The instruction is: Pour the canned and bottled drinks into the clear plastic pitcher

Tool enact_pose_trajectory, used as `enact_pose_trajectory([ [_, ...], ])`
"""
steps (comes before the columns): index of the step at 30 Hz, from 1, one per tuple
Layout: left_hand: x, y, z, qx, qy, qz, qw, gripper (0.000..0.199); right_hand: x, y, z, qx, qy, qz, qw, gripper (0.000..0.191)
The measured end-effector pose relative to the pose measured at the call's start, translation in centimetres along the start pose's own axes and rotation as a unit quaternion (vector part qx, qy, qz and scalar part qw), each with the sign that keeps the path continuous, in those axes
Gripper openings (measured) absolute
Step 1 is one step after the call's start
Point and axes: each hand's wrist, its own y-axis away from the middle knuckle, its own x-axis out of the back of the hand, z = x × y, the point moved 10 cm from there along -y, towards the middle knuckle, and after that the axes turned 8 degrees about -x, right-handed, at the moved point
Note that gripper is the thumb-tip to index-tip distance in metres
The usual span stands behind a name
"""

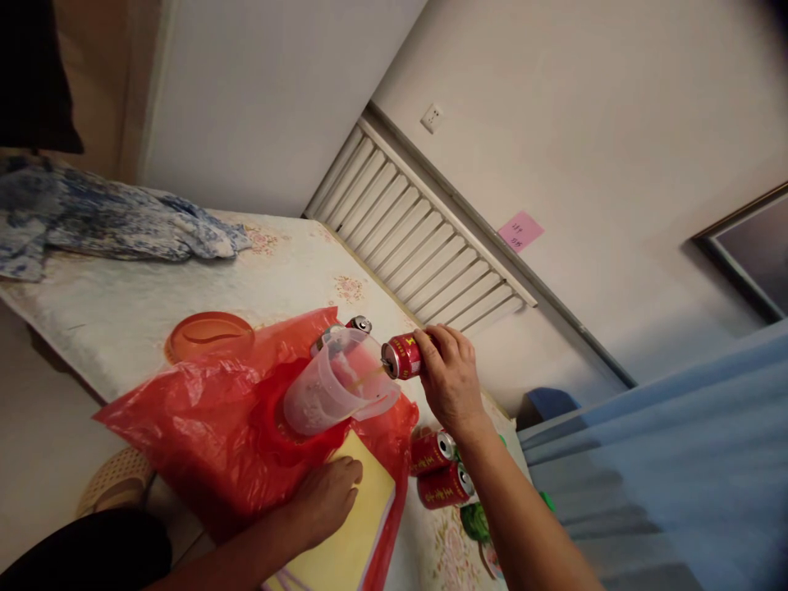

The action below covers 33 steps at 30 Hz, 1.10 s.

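Note:
My right hand (451,373) is wrapped round a red drink can (403,358), tipped with its opening towards a clear plastic pitcher (311,400). A thin yellowish stream runs from the can into the pitcher's mouth. The pitcher stands on a red plastic bag (203,435) spread over the table. Loosely curled, my left hand (326,499) rests on a yellow notebook or folder (363,484) beside the pitcher, with nothing visible in its fingers. Two more red cans (434,454), their tops opened, stand near my right forearm.
An orange-red round lid (213,335) lies beside the bag. Behind the pitcher, another can (359,325) is partly hidden. Green items (474,521) sit by my right forearm. Blue-white cloth (123,217) lies at the table's far left; a white radiator (419,238) runs along the wall.

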Motion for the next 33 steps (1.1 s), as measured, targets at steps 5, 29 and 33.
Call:
enact_pose_trajectory([
  [5,0.2,0.0,0.0,0.005,-0.001,-0.005,1.000,0.018,0.2,-0.2,-0.3,0.013,0.002,0.004,1.000,0.043],
  [29,0.4,0.2,0.2,0.004,0.009,0.001,1.000,0.017,-2.0,0.6,0.3,-0.036,-0.110,-0.020,0.993,0.047],
  [33,0.5,0.3,0.2,0.010,0.017,-0.004,1.000,0.017,-5.0,2.1,4.4,-0.183,-0.271,-0.036,0.944,0.062],
])
